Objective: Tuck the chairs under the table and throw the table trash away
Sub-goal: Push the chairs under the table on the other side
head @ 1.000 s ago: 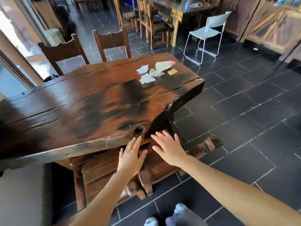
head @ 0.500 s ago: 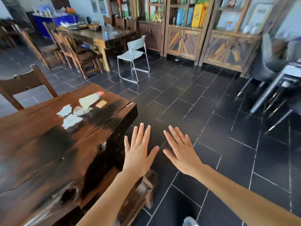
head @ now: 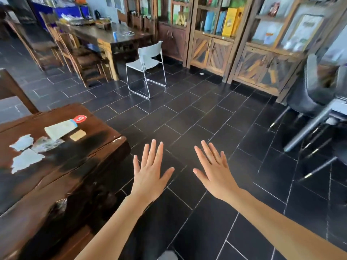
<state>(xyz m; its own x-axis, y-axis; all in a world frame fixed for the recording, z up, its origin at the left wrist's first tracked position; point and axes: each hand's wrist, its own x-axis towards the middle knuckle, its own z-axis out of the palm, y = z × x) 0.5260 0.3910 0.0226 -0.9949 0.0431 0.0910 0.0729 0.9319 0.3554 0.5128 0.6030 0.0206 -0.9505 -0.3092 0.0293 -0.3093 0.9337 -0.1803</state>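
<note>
Both grips empty, left hand (head: pixel 150 175) and right hand (head: pixel 216 173) spread flat over the floor; trash (head: pixel 26 160) left of them, untouched on the tabletop (head: pixel 78 166).

Dark tiled floor (head: pixel 187 119) spread across the room, white metal-framed chair (head: pixel 148 61) stood at twelve o'clock, long wooden table (head: pixel 105 34) lay at eleven o'clock, glass-fronted wooden cabinets (head: pixel 244 44) lined the wall at one o'clock, grey chairs (head: pixel 308 94) blurred at three o'clock
</note>
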